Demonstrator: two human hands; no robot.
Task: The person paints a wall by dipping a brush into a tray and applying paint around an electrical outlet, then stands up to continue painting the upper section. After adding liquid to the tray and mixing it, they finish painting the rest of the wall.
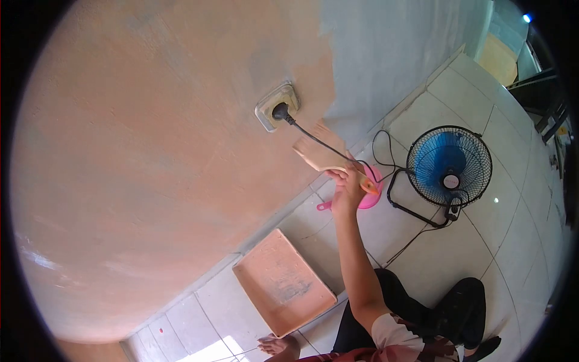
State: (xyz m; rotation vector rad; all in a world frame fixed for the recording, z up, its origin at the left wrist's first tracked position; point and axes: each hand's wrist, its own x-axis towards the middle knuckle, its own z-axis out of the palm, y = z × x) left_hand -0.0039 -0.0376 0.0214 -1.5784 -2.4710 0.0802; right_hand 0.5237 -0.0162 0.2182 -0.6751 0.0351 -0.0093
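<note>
My right hand (347, 188) is closed around the handle of a wide paintbrush (322, 158) with an orange handle end. The brush's pale bristles point at the wall (181, 120), just below a socket (269, 116) with a black plug in it. Peach paint covers much of the wall, with grey-blue surface to the right. Low in the view, my left hand (279, 346) is by the near corner of a shallow paint tray (265, 265), fingers apart, holding nothing visible. Behind my right hand sits a pink long-handled dipper (375, 196), partly hidden.
A blue-bladed floor fan (449, 166) stands on the white tiles to the right. Its black power cord (322, 143) runs from the socket past my right hand. My bent legs (416, 301) are at the lower right. Dark furniture (543, 99) stands at the far right.
</note>
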